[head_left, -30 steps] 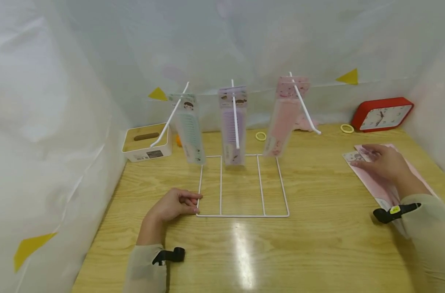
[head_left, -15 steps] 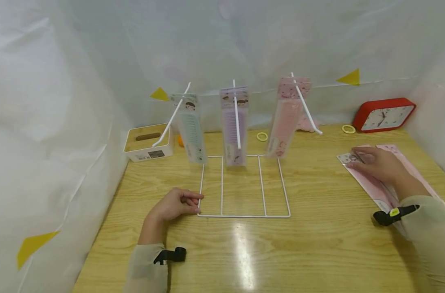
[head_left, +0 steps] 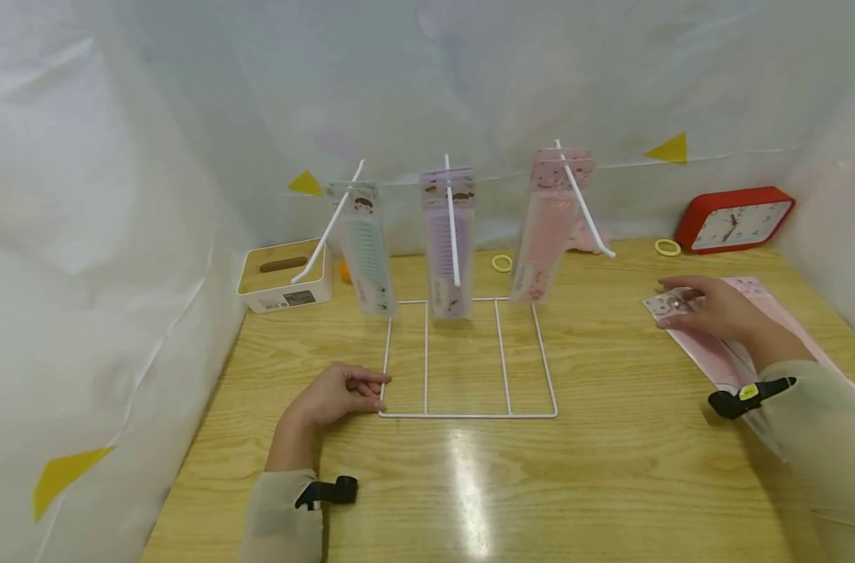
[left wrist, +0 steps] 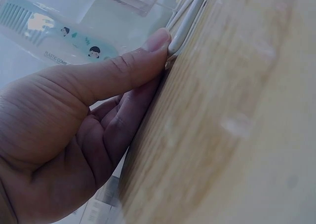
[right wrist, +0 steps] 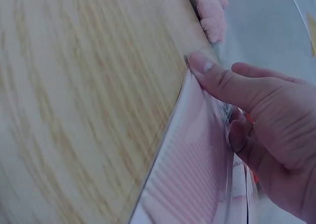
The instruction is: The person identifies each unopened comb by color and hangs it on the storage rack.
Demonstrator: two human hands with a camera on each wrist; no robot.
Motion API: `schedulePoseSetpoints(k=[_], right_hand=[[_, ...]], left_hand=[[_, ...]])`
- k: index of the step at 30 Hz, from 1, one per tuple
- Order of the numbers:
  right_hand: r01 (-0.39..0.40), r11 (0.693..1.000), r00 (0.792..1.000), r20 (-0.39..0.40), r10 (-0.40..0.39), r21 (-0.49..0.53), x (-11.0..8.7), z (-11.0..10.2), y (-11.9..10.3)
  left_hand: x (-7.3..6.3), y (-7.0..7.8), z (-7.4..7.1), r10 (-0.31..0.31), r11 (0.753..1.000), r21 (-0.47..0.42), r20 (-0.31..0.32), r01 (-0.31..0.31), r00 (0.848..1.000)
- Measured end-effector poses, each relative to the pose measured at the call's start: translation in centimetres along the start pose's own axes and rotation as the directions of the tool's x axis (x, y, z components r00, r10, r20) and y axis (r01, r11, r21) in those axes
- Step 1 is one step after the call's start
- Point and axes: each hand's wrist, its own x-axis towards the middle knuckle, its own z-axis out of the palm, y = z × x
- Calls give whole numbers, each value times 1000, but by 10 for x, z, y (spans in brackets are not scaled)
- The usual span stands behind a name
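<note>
My left hand (head_left: 332,395) pinches the front left corner of a white wire display rack (head_left: 469,416), between thumb and fingers; the left wrist view shows the thumb on the wire. From the rack's three prongs hang packaged combs: a green comb (head_left: 365,254), a purple comb pack (head_left: 447,250) and a pink comb pack (head_left: 547,234). At the right, my right hand (head_left: 723,317) grips a packaged pink comb (right wrist: 182,160) by its upper end. Part of that pack is hidden under the hand and wrist. A second pink pack (head_left: 779,313) lies beside it on the table.
A tissue box (head_left: 284,274) stands at the back left. A red clock (head_left: 737,219) is at the back right, with a yellow ring (head_left: 667,247) next to it. Another yellow ring (head_left: 501,263) and a pink fluffy item (head_left: 583,237) lie behind the rack.
My right hand has shifted left with the pink comb pack, drawing it apart from the second pack. The left hand keeps its place on the rack.
</note>
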Motion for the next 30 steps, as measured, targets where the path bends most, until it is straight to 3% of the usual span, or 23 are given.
schedulePoseSetpoints(k=[4, 8, 11, 14, 16, 18, 21, 25, 30], right_hand=[[-47, 999, 999, -14, 47, 22, 0, -3, -3], [-62, 993, 988, -133, 76, 103, -5, -1, -4], [-50, 967, 969, -223, 108, 251, -12, -2, -9], [-60, 917, 959, -233, 163, 395, -24, -9, -26], [-57, 900, 957, -233, 173, 433, -33, -16, -41], [0, 890, 958, -255, 131, 456, -41, -21, -56], [165, 873, 951, -310, -17, 459, -54, -27, -78], [361, 820, 913, -347, -214, 444, -79, -34, -111], [426, 841, 870, -405, -281, 333, -110, -41, -156]], left_hand=[[0, -1, 1, 2, 1000, -1, -1, -2, 1000], [0, -3, 0, 2, 1000, -6, 0, -2, 1000], [1, -4, 0, 3, 1000, -8, -3, -3, 1000], [2, -5, -1, 1, 1000, -11, -5, -1, 1000], [2, -5, 0, -6, 1000, -27, -4, 6, 1000], [2, -5, 0, -17, 999, -42, -4, 17, 1000], [2, -4, 1, -15, 999, -46, -3, 15, 1000], [2, -2, 0, 0, 1000, -25, -9, -1, 1000], [2, -2, -1, 1, 1000, -28, 1, -1, 1000]])
